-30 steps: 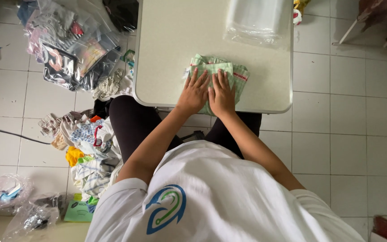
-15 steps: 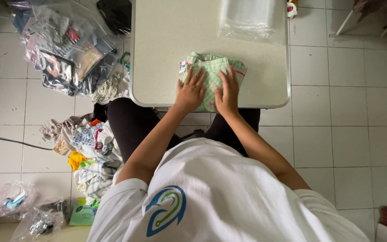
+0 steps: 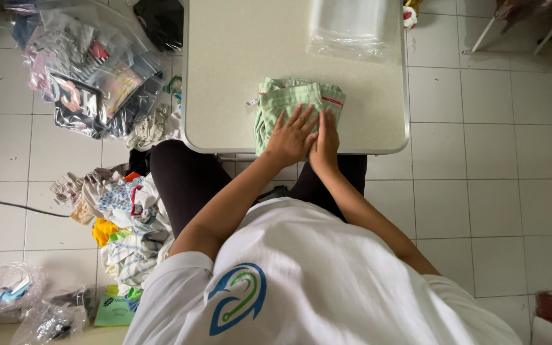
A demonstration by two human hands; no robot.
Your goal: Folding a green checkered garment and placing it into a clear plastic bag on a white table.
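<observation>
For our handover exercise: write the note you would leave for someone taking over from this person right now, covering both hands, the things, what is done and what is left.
Left hand: flat, fingers spread, pressing on the green cloth.
Right hand: flat on the same cloth, beside the left.
Cloth: folded into a compact bundle near the front edge of the table.
Clear bag: lies at the table's far edge, untouched.
Clothes pile: on the floor to the left.
Done: cloth folded.
Left: cloth is not in the bag.

soft even daylight, faint shadows, mild glare on plastic bag, sharp focus
</observation>
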